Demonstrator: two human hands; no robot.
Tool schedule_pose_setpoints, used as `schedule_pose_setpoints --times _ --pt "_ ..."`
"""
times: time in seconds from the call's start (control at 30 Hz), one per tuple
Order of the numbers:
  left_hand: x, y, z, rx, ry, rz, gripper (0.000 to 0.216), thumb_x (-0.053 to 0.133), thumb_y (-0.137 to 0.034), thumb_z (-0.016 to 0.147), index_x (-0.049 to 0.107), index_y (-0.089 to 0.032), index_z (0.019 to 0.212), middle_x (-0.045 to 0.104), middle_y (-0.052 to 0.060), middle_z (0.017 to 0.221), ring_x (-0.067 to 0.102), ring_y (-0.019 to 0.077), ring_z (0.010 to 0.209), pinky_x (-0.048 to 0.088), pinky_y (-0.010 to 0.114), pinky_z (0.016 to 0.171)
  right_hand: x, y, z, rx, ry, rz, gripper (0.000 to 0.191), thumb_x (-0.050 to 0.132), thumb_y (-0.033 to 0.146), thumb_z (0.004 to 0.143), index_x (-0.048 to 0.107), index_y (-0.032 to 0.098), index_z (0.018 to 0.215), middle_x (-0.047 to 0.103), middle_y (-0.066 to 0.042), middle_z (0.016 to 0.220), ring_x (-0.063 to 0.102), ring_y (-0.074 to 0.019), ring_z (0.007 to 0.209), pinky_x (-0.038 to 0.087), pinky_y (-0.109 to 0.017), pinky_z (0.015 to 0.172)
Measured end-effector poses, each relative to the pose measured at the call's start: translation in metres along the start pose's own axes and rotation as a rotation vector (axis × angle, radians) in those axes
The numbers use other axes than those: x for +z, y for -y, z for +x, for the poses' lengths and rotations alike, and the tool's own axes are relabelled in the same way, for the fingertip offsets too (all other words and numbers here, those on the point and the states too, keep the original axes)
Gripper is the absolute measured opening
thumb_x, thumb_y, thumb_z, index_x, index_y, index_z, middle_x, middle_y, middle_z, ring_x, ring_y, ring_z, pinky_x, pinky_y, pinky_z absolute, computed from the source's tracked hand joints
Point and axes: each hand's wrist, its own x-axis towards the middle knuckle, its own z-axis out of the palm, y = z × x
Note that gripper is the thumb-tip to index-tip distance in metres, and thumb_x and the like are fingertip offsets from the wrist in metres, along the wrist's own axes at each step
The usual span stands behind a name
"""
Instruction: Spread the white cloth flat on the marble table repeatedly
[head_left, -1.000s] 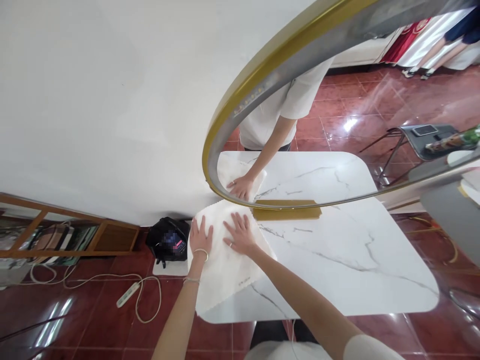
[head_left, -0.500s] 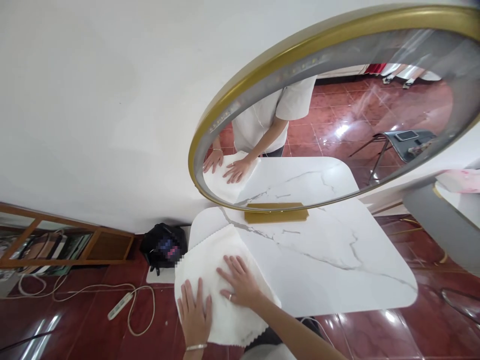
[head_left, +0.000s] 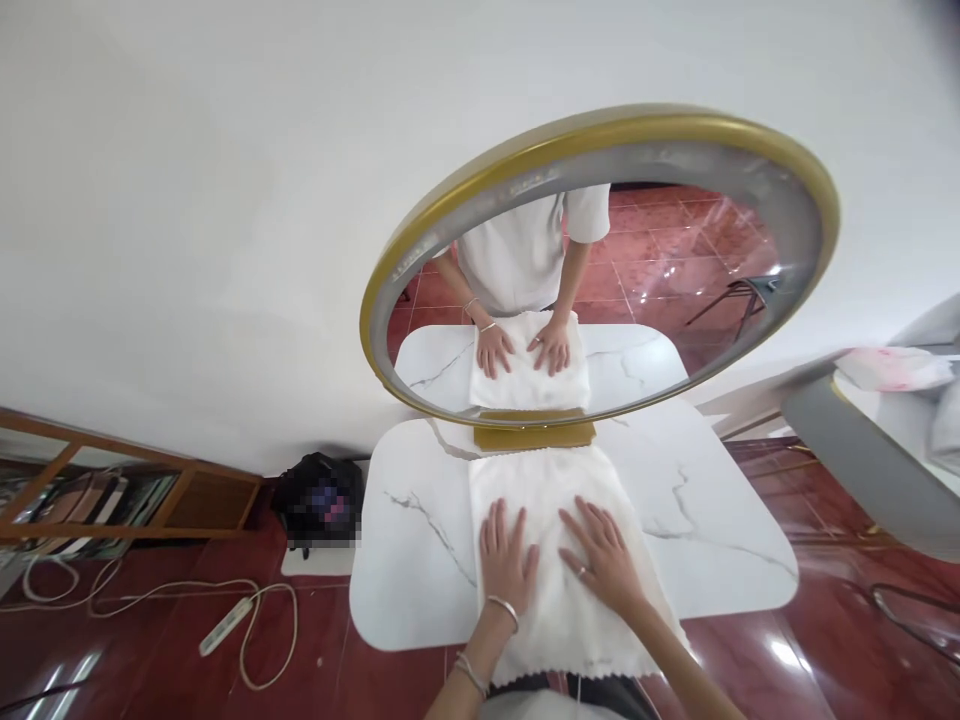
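- Veined table [head_left: 716, 525] below the mirror [head_left: 637, 270].
- I see the cloth [head_left: 559, 630] run lengthwise toward the mirror.
- Left hand [head_left: 506, 570] and right hand [head_left: 604, 560] lie spread on it, neither nearer.

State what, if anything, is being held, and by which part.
Nothing is held: the left hand and right hand lie spread, palms down, on the cloth.

- My cloth [head_left: 551, 615] is white.
- I see grey veins across the white table [head_left: 727, 510].
- Gold runs round the mirror rim [head_left: 637, 125] and covers its base [head_left: 534, 436].
- The floor [head_left: 360, 685] is dark red, with pale tile lines.
- The bag [head_left: 304, 480] is mostly black.
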Motion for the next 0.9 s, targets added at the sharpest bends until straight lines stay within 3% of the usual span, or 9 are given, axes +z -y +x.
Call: schedule_pose_setpoints --times 0.17,0.27,0.37,0.53,0.6,0.63,0.77,0.83,0.9 --pt "0.001 -0.013 0.049 -0.211 -0.052 -0.134 0.031 0.05 -0.028 0.086 0.062 -0.021 0.114 0.054 0.012 0.126 0.049 0.0268 0.117 0.041 0.045 0.098 -0.022 -0.041 -0.017 0.135 0.006 0.18 0.038 0.047 0.044 0.091 0.056 0.026 0.123 0.059 -0.008 0.124 0.055 -0.0229 0.113 0.048 -0.039 0.092" --pt "-0.007 -0.008 0.083 -0.422 -0.046 -0.158 0.032 0.052 -0.026 0.085 0.058 -0.018 0.116 0.051 0.015 0.129 0.049 0.0283 0.117 0.041 0.044 0.095 -0.025 -0.053 -0.001 0.388 -0.004 0.273 0.038 0.037 0.038 0.092 0.052 0.021 0.122 0.066 -0.007 0.097 0.063 -0.0193 0.085 0.052 -0.033 0.072" --pt "-0.016 -0.006 0.105 -0.461 0.014 -0.205 0.033 0.055 -0.022 0.082 0.053 -0.02 0.115 0.063 0.009 0.109 0.06 0.0226 0.101 0.046 0.035 0.083 -0.024 -0.059 0.027 0.624 0.01 0.211 0.044 0.035 0.027 0.085 0.05 0.018 0.126 0.066 -0.007 0.089 0.063 -0.0199 0.073 0.046 -0.029 0.055" --pt "-0.036 -0.013 0.104 -0.447 0.032 -0.256 0.021 0.061 -0.021 0.077 0.056 -0.022 0.098 0.065 -0.001 0.072 0.063 0.0167 0.07 0.044 0.024 0.062 -0.028 -0.063 0.053 0.652 0.006 0.208 0.029 0.038 0.019 0.072 0.064 0.023 0.084 0.068 -0.005 0.074 0.062 -0.0193 0.061 0.035 -0.025 0.047" --pt "-0.05 -0.02 0.097 -0.423 0.006 -0.264 0.005 0.055 -0.027 0.082 0.057 -0.022 0.083 0.066 -0.001 0.071 0.062 0.0154 0.064 0.043 0.023 0.059 -0.037 -0.062 0.049 0.652 -0.025 0.227 0.028 0.038 0.019 0.071 0.063 0.024 0.083 0.065 -0.003 0.062 0.06 -0.0189 0.055 0.035 -0.024 0.046" --pt "-0.059 -0.024 0.094 -0.406 -0.017 -0.275 0.011 0.052 -0.03 0.085 0.056 -0.022 0.078 0.066 -0.001 0.071 0.061 0.0147 0.06 0.042 0.023 0.056 -0.044 -0.06 0.045 0.647 -0.052 0.252 0.029 0.038 0.021 0.072 0.063 0.024 0.087 0.064 -0.002 0.059 0.06 -0.0189 0.053 0.036 -0.024 0.046" --pt "-0.111 -0.058 0.095 -0.291 -0.196 -0.485 0.025 0.048 -0.044 0.087 0.058 -0.022 0.079 0.066 -0.002 0.065 0.057 0.0131 0.042 0.044 0.024 0.05 -0.088 -0.047 0.035 0.658 -0.364 0.503 0.028 0.042 0.034 0.082 0.059 0.021 0.099 0.069 -0.004 0.07 0.066 -0.02 0.064 0.047 -0.027 0.052" --pt "-0.149 -0.087 0.105 -0.172 -0.328 -0.621 0.026 0.052 -0.046 0.085 0.06 -0.021 0.087 0.066 -0.002 0.06 0.064 0.0157 0.049 0.05 0.024 0.055 -0.12 -0.04 0.043 0.687 -0.618 0.585 0.031 0.049 0.043 0.083 0.06 0.02 0.101 0.07 -0.007 0.082 0.067 -0.0211 0.075 0.049 -0.027 0.057" --pt "-0.191 -0.122 0.12 0.006 -0.468 -0.686 0.025 0.055 -0.043 0.085 0.061 -0.02 0.093 0.071 0.002 0.073 0.07 0.0178 0.066 0.054 0.024 0.061 -0.155 -0.034 0.062 0.66 -0.867 0.612 0.036 0.054 0.047 0.083 0.06 0.019 0.105 0.068 -0.01 0.094 0.065 -0.0213 0.082 0.049 -0.029 0.065"
